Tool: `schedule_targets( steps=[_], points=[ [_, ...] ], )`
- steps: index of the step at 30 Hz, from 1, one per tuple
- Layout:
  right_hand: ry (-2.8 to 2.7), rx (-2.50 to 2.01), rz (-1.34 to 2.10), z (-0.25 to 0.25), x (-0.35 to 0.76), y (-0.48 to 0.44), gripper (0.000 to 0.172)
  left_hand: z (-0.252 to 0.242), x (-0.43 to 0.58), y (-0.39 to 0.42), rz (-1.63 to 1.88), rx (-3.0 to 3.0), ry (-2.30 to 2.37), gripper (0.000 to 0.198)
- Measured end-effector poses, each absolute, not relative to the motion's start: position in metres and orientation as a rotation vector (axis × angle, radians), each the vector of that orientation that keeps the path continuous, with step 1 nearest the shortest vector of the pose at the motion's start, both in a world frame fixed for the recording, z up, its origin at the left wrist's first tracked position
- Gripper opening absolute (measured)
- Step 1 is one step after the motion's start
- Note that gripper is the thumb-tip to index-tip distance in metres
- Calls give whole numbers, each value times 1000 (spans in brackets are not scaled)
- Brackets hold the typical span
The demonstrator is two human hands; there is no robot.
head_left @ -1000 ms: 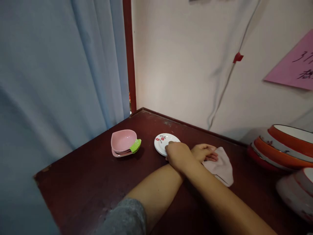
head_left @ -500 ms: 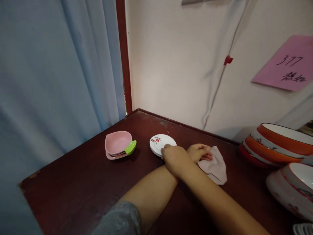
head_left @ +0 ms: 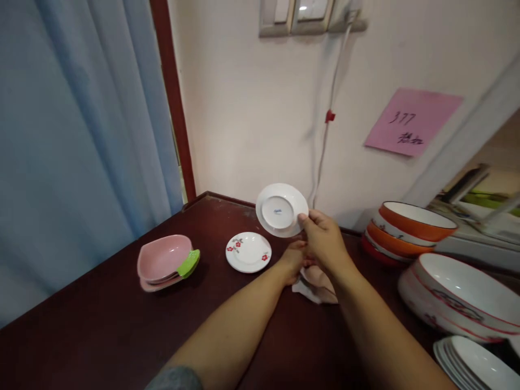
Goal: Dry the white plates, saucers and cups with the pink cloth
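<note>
Pinched by its edge in my right hand (head_left: 328,241) is a small white plate (head_left: 277,210), raised and tilted so that its underside with a small blue mark faces me. My left hand (head_left: 293,262) is low over the table, its fingers closed on a pale pink cloth (head_left: 317,286); my right wrist partly hides them. Another small white plate (head_left: 248,252) with red flowers lies face up on the table, left of my left hand. Farther left stand stacked pink peach-shaped dishes (head_left: 166,261) with a green leaf handle.
On the right stand stacked orange bowls (head_left: 414,225), larger white bowls (head_left: 459,298) with red rims, and a stack of white plates (head_left: 475,363). A blue curtain (head_left: 81,135) hangs at the left. A cable (head_left: 323,154) runs down the wall behind the dark red table (head_left: 101,314).
My right hand has lifted the upper small plate off the lower one and turned its underside towards me. The cloth at my left hand is more bunched. The view has swung right.
</note>
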State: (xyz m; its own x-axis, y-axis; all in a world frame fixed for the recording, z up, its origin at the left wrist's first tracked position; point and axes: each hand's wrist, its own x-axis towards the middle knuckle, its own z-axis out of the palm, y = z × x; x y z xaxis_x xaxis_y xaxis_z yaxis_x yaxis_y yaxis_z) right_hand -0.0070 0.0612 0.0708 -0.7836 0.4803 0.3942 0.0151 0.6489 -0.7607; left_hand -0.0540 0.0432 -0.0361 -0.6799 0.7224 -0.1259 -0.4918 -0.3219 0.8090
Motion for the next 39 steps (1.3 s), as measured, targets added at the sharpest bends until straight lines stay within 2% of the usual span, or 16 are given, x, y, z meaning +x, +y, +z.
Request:
schedule_targets(
  steps=[2, 4, 6, 11, 14, 17, 20, 23, 26, 30, 32, 36, 39],
  points=[
    [-1940, -416, 1456, 70, -2, 86, 36, -32, -57, 38, 2052, 355, 1110, 32],
    [-1720, -427, 1613, 65, 2, 106, 39, -28, -61, 34, 2114, 353, 1084, 30],
    [-1725, -448, 1474, 59, 6, 120, 38, -23, -66, 30, 2200, 354, 1050, 31],
    [-2147, -455, 707, 49, 12, 121, 33, -11, -74, 25, 2322, 343, 747, 52],
    [-2511, -348, 513, 46, 13, 107, 30, -7, -76, 24, 2267, 276, 639, 54],
    [-2751, -158, 605, 49, 13, 105, 24, -6, -78, 22, 2267, 139, 662, 53],
    [-2595, -179, 843, 61, 21, 124, 26, -4, -78, 21, 2201, 239, 622, 54],
    [-2475, -473, 731, 73, 34, 150, 27, -4, -77, 21, 2129, 287, 639, 56],
    [-2628, -784, 526, 71, 43, 164, 27, -3, -76, 22, 2143, 242, 719, 55],
    [-2758, -1152, 420, 45, 42, 165, 53, -1, -78, 21, 2140, 248, 706, 72],
    [-2767, -1199, 495, 31, 38, 166, 56, 0, -79, 22, 2102, 246, 671, 79],
    [-2730, -1149, 606, 22, 36, 173, 37, -4, -80, 25, 2110, 273, 674, 63],
    [-2640, -1148, 593, 28, 42, 180, 37, -6, -81, 30, 2211, 255, 741, 50]
  ],
)
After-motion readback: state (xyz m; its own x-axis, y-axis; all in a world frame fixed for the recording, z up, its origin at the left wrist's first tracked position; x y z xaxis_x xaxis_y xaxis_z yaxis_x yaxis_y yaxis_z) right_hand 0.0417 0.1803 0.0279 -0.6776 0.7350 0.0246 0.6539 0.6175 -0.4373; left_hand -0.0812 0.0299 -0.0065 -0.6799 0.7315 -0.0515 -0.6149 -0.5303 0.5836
